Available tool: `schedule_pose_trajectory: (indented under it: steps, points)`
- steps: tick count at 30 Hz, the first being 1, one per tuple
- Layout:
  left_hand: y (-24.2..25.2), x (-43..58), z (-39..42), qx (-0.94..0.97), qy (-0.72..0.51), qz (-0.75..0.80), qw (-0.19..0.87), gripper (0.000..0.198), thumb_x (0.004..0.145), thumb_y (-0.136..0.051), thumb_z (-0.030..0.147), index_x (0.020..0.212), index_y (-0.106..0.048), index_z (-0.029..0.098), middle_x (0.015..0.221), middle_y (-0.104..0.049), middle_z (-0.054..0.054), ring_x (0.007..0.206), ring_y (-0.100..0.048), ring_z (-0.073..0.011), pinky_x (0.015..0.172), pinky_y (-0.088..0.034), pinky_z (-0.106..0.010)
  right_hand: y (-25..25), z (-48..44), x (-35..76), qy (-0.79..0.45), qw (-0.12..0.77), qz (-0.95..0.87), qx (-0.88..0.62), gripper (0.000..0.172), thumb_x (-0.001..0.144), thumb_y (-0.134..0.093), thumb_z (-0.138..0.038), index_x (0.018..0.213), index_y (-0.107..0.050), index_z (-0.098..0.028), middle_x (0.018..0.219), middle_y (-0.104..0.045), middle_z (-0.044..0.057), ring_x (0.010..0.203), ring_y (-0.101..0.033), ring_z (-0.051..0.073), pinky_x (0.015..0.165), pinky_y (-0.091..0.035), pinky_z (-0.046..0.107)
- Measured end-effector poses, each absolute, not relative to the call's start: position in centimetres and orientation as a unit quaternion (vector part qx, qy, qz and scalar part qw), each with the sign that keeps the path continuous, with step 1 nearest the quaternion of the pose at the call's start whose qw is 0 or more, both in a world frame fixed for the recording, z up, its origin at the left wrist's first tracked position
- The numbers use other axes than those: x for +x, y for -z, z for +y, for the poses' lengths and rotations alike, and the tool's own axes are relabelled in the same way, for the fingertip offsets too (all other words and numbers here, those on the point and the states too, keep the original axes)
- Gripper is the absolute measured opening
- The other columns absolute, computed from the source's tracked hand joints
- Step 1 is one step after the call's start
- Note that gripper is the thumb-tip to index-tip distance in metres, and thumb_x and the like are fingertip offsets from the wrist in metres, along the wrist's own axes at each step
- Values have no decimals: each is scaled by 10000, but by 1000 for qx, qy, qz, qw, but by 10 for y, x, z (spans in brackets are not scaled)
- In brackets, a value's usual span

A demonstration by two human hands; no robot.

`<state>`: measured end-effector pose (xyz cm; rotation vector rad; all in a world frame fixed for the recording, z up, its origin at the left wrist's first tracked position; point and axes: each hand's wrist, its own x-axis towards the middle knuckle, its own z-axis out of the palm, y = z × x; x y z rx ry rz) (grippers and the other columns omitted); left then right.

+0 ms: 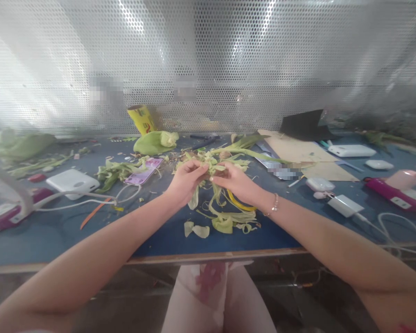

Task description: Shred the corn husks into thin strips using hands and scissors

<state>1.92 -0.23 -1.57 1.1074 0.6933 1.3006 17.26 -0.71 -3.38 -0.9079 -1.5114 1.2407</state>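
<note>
Left hand (pixel 186 181) and right hand (pixel 235 181) meet mid-table, fingertips of each pinched on the leaf bundle (pixel 212 167), held just above the blue table (pixel 55 236). Leaf scraps (pixel 225 223) at bundle's 6 o'clock, phone (pixel 147 171) at 9 o'clock.

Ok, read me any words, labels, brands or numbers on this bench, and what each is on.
None can be read.
Yellow tube: red marks, too blurred.
Phone: pinkish face, nothing legible.
Patches on the perforated wall and beside the cardboard: smeared out.
No print on the green leaves in the left hand and right hand.
</note>
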Motion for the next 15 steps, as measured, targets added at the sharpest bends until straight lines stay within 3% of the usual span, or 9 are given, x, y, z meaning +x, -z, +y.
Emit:
schedule_pose_trajectory:
  steps: [6, 10, 15]
  points:
    - [11, 19, -4, 498, -556, 344, 570, 263, 490, -818, 284, 593, -638, 122, 583, -597, 10, 575, -534, -64, 608, -449, -201, 28, -11, 175, -465, 482, -635, -385, 267, 753, -635, -331, 934, -485, -204, 682, -563, -33, 621, -565, 116, 610, -460, 292]
    - [9, 17, -3, 533, -537, 376, 535, 277, 500, -807, 329, 599, -651, 121, 520, -530, 26, 506, -443, -50, 509, -383, -198, 25, -11, 177, -494, 500, -605, -374, 216, 753, -630, -313, 882, -493, -207, 717, -541, -37, 632, -563, 100, 644, -491, 295]
    - [12, 12, -1, 600, -514, 399, 466, 273, 544, -774, 370, 618, -647, 140, 515, -499, 33, 483, -423, -66, 497, -363, -226, 26, -10, 177, -555, 509, -566, -337, 194, 755, -627, -306, 835, -474, -216, 676, -518, -48, 626, -575, 105, 631, -500, 288]
